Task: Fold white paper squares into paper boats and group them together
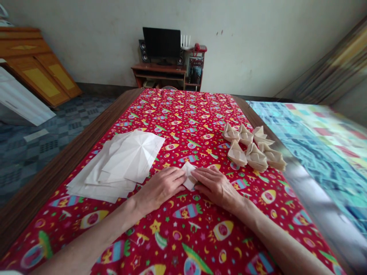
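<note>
A small folded white paper piece (pixel 189 175) lies on the red patterned tablecloth (pixel 183 122) in the middle of the table. My left hand (pixel 160 188) lies flat on its left side, fingers stretched onto the paper. My right hand (pixel 215 185) presses on its right side, fingers together and extended over the fold. Most of the paper is hidden under my fingers.
A stack of white paper sheets (pixel 117 166) lies to the left, the top sheet creased. Several finished folded paper shapes (pixel 254 147) sit at the right near the table edge. A bed with a checked cover (pixel 315 145) stands to the right; a desk with a monitor (pixel 162 44) stands by the wall.
</note>
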Tool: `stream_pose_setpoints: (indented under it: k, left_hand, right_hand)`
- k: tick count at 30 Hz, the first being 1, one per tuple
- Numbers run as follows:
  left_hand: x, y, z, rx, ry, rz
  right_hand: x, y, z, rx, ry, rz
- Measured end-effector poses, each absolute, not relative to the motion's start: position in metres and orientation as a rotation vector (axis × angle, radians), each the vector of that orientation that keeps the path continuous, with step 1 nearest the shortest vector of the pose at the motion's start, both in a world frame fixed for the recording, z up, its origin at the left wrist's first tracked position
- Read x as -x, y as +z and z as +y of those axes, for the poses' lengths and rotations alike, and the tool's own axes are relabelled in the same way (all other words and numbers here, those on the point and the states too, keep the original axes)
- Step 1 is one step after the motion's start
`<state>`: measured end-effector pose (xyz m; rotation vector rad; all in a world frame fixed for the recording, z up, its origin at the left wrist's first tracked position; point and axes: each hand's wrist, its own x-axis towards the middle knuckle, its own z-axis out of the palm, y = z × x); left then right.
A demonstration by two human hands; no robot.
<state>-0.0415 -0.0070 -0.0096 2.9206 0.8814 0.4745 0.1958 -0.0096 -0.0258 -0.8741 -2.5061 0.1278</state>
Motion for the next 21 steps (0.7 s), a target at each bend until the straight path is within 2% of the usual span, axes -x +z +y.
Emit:
stream_pose_setpoints:
  k: [5,11,21]
  left_hand:
    - [0.040,-0.017,-0.002,-3.056,0.537,0.827]
    - [0.042,-0.021,-0.002,-2.868,0.687,0.930]
    - [0.039,-0.038,0.007,-2.471,0.920,1.195]
  right_hand:
    - [-0.195,-0.025,-0.011,0.830,0.125,-2.505]
    - [-0.188,-0.025,-0.006,0.935,0.078,-2.473]
    - [-0.187,-0.028,0.004,1.171,0.480,-2.201]
